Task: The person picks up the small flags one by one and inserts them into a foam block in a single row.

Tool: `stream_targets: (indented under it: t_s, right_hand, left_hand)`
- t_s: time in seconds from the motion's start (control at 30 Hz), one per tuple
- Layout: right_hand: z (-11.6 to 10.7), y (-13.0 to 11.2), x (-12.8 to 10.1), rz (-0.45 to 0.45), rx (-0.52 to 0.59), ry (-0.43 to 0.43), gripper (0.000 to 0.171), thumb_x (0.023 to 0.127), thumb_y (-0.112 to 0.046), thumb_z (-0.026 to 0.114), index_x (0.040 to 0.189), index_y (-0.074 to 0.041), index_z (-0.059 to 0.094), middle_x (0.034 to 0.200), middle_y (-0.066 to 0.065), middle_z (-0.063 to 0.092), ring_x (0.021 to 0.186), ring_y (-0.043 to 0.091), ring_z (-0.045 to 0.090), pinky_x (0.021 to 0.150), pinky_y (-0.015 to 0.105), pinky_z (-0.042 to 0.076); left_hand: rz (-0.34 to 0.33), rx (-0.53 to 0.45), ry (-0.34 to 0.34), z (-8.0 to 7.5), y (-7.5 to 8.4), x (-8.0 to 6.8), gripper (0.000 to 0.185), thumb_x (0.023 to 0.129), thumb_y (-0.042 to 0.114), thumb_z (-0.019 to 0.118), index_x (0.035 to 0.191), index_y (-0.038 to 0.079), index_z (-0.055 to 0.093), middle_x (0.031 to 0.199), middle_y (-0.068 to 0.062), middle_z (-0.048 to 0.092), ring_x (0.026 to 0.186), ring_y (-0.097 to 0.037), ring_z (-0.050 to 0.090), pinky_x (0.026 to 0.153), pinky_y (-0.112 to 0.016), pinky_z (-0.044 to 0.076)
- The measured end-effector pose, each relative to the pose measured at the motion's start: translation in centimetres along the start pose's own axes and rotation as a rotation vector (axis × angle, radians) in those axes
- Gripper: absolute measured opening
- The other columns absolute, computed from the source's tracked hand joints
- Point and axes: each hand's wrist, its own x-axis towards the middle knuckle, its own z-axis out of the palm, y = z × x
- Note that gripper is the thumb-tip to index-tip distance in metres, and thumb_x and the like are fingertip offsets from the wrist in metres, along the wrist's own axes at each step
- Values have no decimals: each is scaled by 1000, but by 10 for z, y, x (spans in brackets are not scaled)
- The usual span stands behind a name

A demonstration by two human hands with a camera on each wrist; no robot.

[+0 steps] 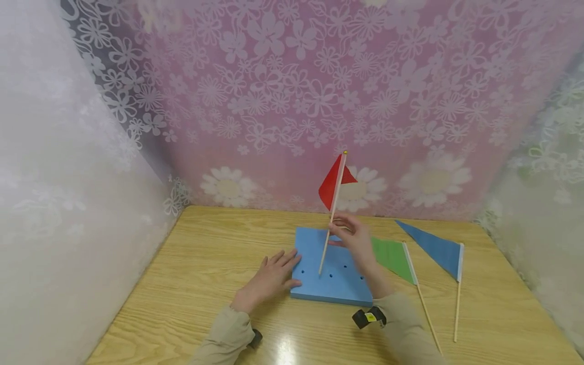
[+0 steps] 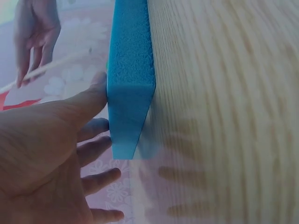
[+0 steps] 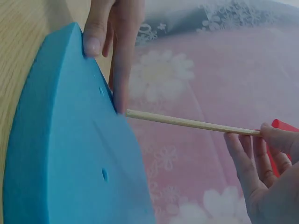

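Right hand (image 1: 358,241) pinches red flag (image 1: 329,188) on its stick below the cloth. Stick runs down from those fingers, long axis steep, top leaning right; bottom end points at blue block (image 1: 312,248), just off it, between two holes. Left hand (image 1: 270,279), fingers spread, rests on block's left edge. Green flag (image 1: 393,257), blue flag (image 1: 438,250) lie right.

The foam block (image 2: 133,56) is matt, its side rough. The flagstick (image 3: 187,122) is smooth wood, the wood-grain tabletop (image 1: 219,243) glossy.
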Motion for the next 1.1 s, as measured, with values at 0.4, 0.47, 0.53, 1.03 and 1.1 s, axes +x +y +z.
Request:
stream_targets:
  t_s: [0.4, 0.47, 0.53, 1.03, 1.1]
  right_hand:
    - [39, -25, -15, -94, -8, -16, 30, 95, -1, 69, 123, 9, 62, 115, 31, 65, 101, 54, 64, 79, 48, 60]
    - [42, -25, -16, -99, -10, -18, 29, 95, -1, 70, 121, 8, 63, 114, 32, 66, 100, 53, 65, 79, 48, 60]
    - [44, -23, -17, -103, -13, -25, 28, 95, -1, 70, 120, 7, 64, 113, 33, 66, 100, 53, 65, 79, 48, 60]
    - [54, -9, -23, -95, -102, -72, 27, 93, -4, 73, 119, 4, 68, 109, 23, 69, 93, 37, 70, 77, 42, 61]
    - [54, -7, -24, -86, -118, -77, 28, 93, -5, 73, 119, 3, 68, 110, 23, 69, 94, 41, 69, 77, 43, 61]
  left_hand:
    - [-14, 44, -16, 6, 0, 1, 64, 107, 41, 47, 161, 13, 29, 168, -4, 23, 154, -36, 20, 115, -72, 18]
    - [-15, 45, -12, 6, 0, 1, 64, 107, 41, 47, 161, 13, 30, 168, -4, 23, 154, -36, 20, 115, -72, 18]
    - [-14, 47, -10, 6, 0, 1, 64, 107, 41, 48, 161, 13, 30, 168, -5, 24, 154, -37, 20, 115, -72, 18]
    - [7, 72, -1, 3, 1, -3, 64, 106, 41, 51, 160, 10, 33, 166, -8, 27, 153, -39, 22, 113, -73, 20]
    - [5, 70, -2, 2, 1, -3, 64, 106, 41, 50, 160, 10, 33, 167, -8, 27, 153, -39, 21, 114, -73, 19]
